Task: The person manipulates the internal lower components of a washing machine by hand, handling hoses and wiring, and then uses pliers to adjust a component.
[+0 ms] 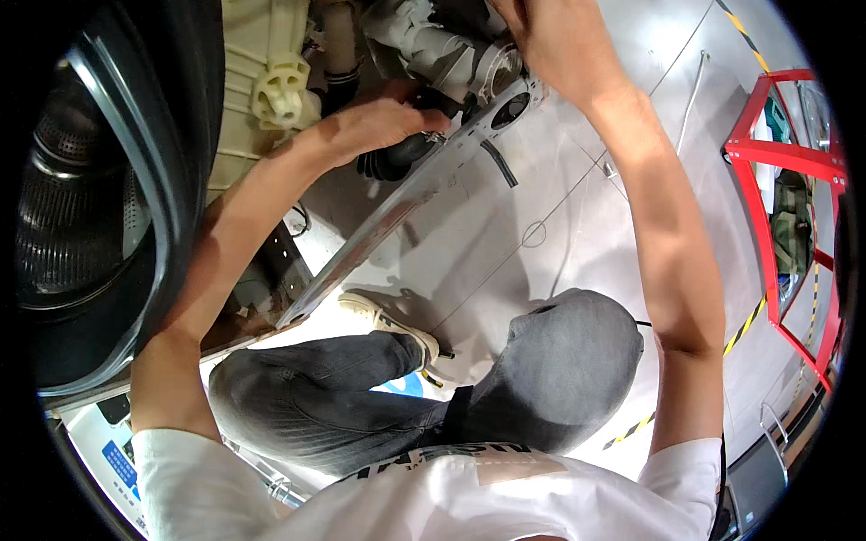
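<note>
I see the work squeezed into a narrow pocket at the top of the view. The thin metal edge of the washing machine frame [424,185] runs diagonally from the lower left up to the right, and past it the pale floor [577,225] lies open as far as the red metal rack [767,234] on the right. To the left the room is closed off by the dark door seal [171,135] and the perforated steel drum [63,171] behind it.

The black hose [401,153] is ribbed rubber, a short bellows shape, lying just inside the frame edge. Above it sit a grey-white plastic pump housing [442,50] with rounded, ringed parts and a cream plastic tub [271,72] with moulded ribs and a knobbed lug. The frame is bright sheet metal with a round hole near its top end.

My left hand [388,122] reaches in from the lower left, forearm stretched long, palm down, fingers curled over the upper end of the black hose and clamped on it. My right hand [550,36] comes up from the right, arm nearly straight, knuckles toward me, resting against the pump housing at the top edge; I cannot tell whether its fingers are closed on anything. The hands are apart, with the frame's top end between them. My grey-trousered knees [559,361] fill the lower middle.
</note>
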Demonstrator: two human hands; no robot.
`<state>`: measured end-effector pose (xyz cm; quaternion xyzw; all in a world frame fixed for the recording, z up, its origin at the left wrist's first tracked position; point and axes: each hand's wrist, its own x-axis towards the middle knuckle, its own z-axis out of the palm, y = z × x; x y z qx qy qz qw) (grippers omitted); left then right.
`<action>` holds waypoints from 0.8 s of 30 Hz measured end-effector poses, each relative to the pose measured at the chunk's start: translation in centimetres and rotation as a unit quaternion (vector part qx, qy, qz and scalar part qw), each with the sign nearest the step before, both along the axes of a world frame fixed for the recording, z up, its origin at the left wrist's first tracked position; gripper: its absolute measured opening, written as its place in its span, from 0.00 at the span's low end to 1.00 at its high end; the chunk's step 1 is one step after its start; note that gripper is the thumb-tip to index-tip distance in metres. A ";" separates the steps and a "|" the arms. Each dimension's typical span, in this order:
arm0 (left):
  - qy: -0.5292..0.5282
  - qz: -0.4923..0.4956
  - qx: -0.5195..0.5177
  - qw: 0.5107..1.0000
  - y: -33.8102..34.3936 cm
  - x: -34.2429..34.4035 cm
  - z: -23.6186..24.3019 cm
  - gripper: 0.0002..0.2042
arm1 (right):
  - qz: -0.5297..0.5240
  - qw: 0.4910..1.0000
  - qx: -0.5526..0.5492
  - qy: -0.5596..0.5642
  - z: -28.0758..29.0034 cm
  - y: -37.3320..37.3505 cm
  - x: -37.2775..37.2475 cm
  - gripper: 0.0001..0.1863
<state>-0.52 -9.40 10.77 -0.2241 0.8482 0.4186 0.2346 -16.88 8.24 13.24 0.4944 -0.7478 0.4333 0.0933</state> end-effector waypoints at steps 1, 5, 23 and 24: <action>-0.003 0.013 0.014 1.000 -0.5 0.1 1.1 0.29 | -0.013 0.999 0.014 -0.034 1.5 -0.6 0.3 0.24; -0.019 0.040 0.067 0.997 -2.5 -0.1 2.0 0.27 | -0.068 0.996 0.044 -0.043 4.3 -2.4 0.6 0.22; 0.115 0.064 0.091 0.987 -7.5 1.1 7.4 0.43 | -0.138 0.988 -0.066 0.012 8.4 -14.6 0.2 0.16; 0.110 0.050 0.069 0.990 -7.2 1.0 7.6 0.44 | -0.135 0.989 -0.058 0.011 8.6 -14.4 -0.1 0.16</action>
